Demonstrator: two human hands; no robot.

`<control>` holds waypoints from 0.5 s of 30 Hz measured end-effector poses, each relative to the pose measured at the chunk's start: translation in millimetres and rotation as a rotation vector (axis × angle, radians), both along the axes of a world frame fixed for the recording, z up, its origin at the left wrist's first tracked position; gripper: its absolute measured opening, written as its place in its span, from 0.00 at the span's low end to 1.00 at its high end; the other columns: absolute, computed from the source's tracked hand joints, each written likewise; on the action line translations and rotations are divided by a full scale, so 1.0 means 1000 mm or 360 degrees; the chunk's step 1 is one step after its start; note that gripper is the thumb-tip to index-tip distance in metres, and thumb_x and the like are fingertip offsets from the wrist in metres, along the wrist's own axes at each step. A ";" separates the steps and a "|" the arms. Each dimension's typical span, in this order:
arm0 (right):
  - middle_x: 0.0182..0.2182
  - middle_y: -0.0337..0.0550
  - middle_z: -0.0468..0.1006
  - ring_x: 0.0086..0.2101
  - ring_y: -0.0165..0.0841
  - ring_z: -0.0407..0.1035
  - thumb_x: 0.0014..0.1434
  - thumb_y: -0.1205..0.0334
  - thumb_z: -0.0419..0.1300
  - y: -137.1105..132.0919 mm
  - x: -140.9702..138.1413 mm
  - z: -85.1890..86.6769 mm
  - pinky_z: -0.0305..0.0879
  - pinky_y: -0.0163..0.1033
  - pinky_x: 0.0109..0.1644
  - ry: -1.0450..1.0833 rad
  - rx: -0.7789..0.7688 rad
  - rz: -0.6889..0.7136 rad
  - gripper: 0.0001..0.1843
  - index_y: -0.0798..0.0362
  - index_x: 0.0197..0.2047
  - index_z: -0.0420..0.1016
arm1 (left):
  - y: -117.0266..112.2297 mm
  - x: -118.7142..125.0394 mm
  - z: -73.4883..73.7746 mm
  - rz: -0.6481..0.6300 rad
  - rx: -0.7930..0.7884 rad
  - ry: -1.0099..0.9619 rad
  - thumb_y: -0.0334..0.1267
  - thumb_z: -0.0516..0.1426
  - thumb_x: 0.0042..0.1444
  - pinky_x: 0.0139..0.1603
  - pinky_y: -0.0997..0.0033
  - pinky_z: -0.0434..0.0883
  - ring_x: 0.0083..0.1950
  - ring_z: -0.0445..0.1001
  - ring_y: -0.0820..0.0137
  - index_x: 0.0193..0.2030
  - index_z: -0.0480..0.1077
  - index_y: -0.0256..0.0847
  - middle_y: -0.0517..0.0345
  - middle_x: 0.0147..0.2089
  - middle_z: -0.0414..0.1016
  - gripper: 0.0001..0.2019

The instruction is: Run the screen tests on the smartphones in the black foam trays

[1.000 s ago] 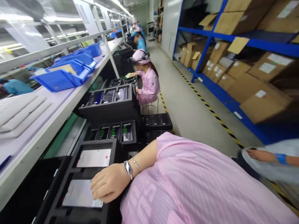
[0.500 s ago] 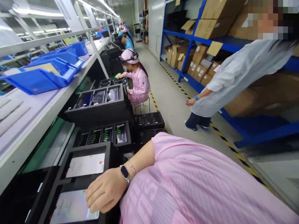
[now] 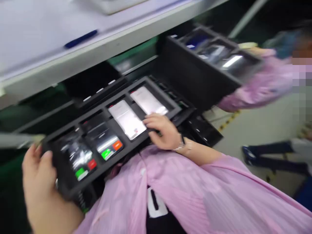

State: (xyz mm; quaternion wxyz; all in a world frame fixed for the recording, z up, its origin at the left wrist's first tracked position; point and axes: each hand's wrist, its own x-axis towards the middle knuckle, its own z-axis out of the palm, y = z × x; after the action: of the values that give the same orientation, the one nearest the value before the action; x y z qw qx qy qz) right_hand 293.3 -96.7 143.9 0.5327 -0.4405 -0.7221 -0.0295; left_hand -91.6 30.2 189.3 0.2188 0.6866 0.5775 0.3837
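A black tray (image 3: 136, 148) lies in front of me with phones in its slots. Two at its right end show bright white screens: a phone (image 3: 128, 118) and the outermost phone (image 3: 149, 100). Toward the left, a dark phone (image 3: 103, 139) and another dark phone (image 3: 79, 154) show green and red patches at their lower ends. My left hand (image 3: 40, 172) is closed around the tray's left end, thumb at the wall; blur softens the fingers. Over the tray's front edge, my right hand (image 3: 164, 130) has its fingers stretched out beside the white-screened phones, thumb apart, holding nothing.
A white bench (image 3: 44, 42) with a dark blue pen (image 3: 81, 39) runs above the tray. To the right stands a tall black box (image 3: 192, 81) of phones, with a co-worker's pink sleeve (image 3: 255, 94) beside it. Another person's legs (image 3: 273, 154) show at far right.
My view has swung left and down from the aisle to the tray. My left hand has come into view at the tray's left end. The right hand remains over the tray's right part.
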 end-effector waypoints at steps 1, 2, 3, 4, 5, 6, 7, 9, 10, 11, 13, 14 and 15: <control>0.53 0.50 0.83 0.61 0.45 0.73 0.62 0.69 0.61 -0.005 0.008 0.000 0.67 0.63 0.70 0.0105 -0.0080 -0.0114 0.24 0.51 0.61 0.71 | -0.022 -0.022 -0.004 0.0116 -0.0063 0.0021 0.56 0.61 0.66 0.71 0.29 0.66 0.72 0.69 0.46 0.77 0.56 0.44 0.39 0.75 0.63 0.38; 0.54 0.51 0.81 0.62 0.47 0.72 0.62 0.69 0.61 -0.009 0.016 0.000 0.67 0.65 0.70 0.0152 -0.0146 -0.0173 0.26 0.51 0.63 0.71 | -0.042 -0.036 -0.006 0.0161 -0.0125 0.0057 0.57 0.61 0.65 0.73 0.29 0.64 0.74 0.67 0.45 0.79 0.51 0.45 0.38 0.78 0.59 0.42; 0.54 0.51 0.81 0.61 0.47 0.73 0.63 0.69 0.61 -0.012 0.023 -0.001 0.68 0.65 0.69 0.0191 -0.0209 -0.0159 0.27 0.49 0.64 0.70 | -0.060 -0.043 -0.008 0.0151 -0.0177 0.0107 0.58 0.62 0.64 0.74 0.30 0.63 0.75 0.66 0.45 0.80 0.48 0.47 0.39 0.80 0.56 0.45; 0.53 0.50 0.82 0.60 0.48 0.74 0.63 0.69 0.61 -0.014 0.028 -0.001 0.69 0.65 0.68 0.0179 -0.0259 -0.0122 0.27 0.49 0.65 0.70 | -0.074 -0.044 -0.008 0.0109 -0.0221 0.0177 0.57 0.62 0.64 0.75 0.31 0.63 0.75 0.65 0.45 0.81 0.46 0.48 0.40 0.81 0.53 0.46; 0.53 0.49 0.82 0.59 0.48 0.75 0.63 0.69 0.61 -0.017 0.030 -0.002 0.68 0.66 0.68 0.0131 -0.0291 -0.0076 0.27 0.48 0.64 0.70 | -0.085 -0.041 -0.009 0.0072 -0.0244 0.0255 0.57 0.61 0.65 0.76 0.32 0.63 0.76 0.64 0.45 0.82 0.45 0.49 0.41 0.81 0.52 0.45; 0.52 0.48 0.83 0.59 0.48 0.75 0.63 0.69 0.61 -0.018 0.030 -0.001 0.67 0.67 0.68 0.0063 -0.0312 -0.0015 0.26 0.47 0.64 0.70 | -0.094 -0.036 -0.010 0.0057 -0.0250 0.0323 0.57 0.60 0.66 0.77 0.34 0.61 0.77 0.62 0.45 0.82 0.45 0.50 0.42 0.82 0.50 0.45; 0.51 0.47 0.84 0.59 0.48 0.75 0.62 0.69 0.61 -0.020 0.028 0.001 0.65 0.68 0.69 -0.0018 -0.0326 0.0049 0.25 0.47 0.63 0.71 | -0.101 -0.030 -0.011 0.0051 -0.0252 0.0374 0.56 0.60 0.66 0.78 0.35 0.59 0.79 0.59 0.45 0.82 0.45 0.50 0.44 0.83 0.49 0.44; 0.51 0.45 0.85 0.61 0.47 0.74 0.63 0.71 0.60 -0.020 0.019 0.006 0.61 0.69 0.72 -0.0168 -0.0358 0.0179 0.23 0.47 0.60 0.70 | -0.110 -0.020 -0.016 0.0059 -0.0211 0.0416 0.55 0.61 0.65 0.82 0.39 0.54 0.82 0.51 0.48 0.82 0.48 0.50 0.46 0.83 0.47 0.44; 0.51 0.44 0.85 0.61 0.47 0.74 0.63 0.71 0.59 -0.019 0.014 0.009 0.60 0.69 0.72 -0.0229 -0.0382 0.0234 0.23 0.47 0.60 0.70 | -0.112 -0.017 -0.020 0.0063 -0.0175 0.0414 0.55 0.62 0.65 0.82 0.41 0.52 0.83 0.48 0.49 0.81 0.49 0.50 0.47 0.83 0.47 0.43; 0.50 0.43 0.85 0.61 0.47 0.74 0.64 0.72 0.58 -0.018 0.009 0.011 0.59 0.69 0.73 -0.0292 -0.0412 0.0265 0.22 0.47 0.59 0.70 | -0.114 -0.015 -0.023 0.0073 -0.0125 0.0401 0.54 0.62 0.65 0.83 0.42 0.51 0.83 0.47 0.50 0.81 0.50 0.49 0.47 0.83 0.48 0.42; 0.50 0.42 0.85 0.61 0.47 0.74 0.65 0.71 0.58 -0.014 0.001 0.015 0.57 0.69 0.74 -0.0449 -0.0459 0.0253 0.21 0.46 0.60 0.70 | -0.115 -0.014 -0.029 0.0099 -0.0045 0.0369 0.53 0.62 0.65 0.82 0.43 0.53 0.82 0.51 0.51 0.80 0.53 0.49 0.46 0.82 0.52 0.41; 0.51 0.42 0.85 0.61 0.47 0.74 0.65 0.70 0.58 -0.013 0.000 0.017 0.56 0.69 0.74 -0.0524 -0.0477 0.0233 0.21 0.46 0.60 0.70 | -0.115 -0.015 -0.031 0.0110 -0.0020 0.0352 0.52 0.62 0.65 0.82 0.43 0.54 0.82 0.53 0.52 0.80 0.53 0.49 0.46 0.81 0.54 0.40; 0.51 0.42 0.85 0.61 0.48 0.74 0.66 0.70 0.58 -0.013 0.000 0.018 0.55 0.69 0.75 -0.0580 -0.0501 0.0221 0.21 0.46 0.60 0.70 | -0.115 -0.016 -0.033 0.0118 -0.0003 0.0337 0.51 0.62 0.65 0.82 0.44 0.55 0.81 0.54 0.52 0.80 0.54 0.49 0.47 0.81 0.55 0.40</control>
State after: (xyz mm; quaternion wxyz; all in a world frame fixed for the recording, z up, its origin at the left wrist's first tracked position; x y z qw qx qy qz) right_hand 293.0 -109.5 162.3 0.3193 -0.4547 -0.8304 0.0409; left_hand -107.5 -84.8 156.2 0.1427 0.7014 0.6227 0.3162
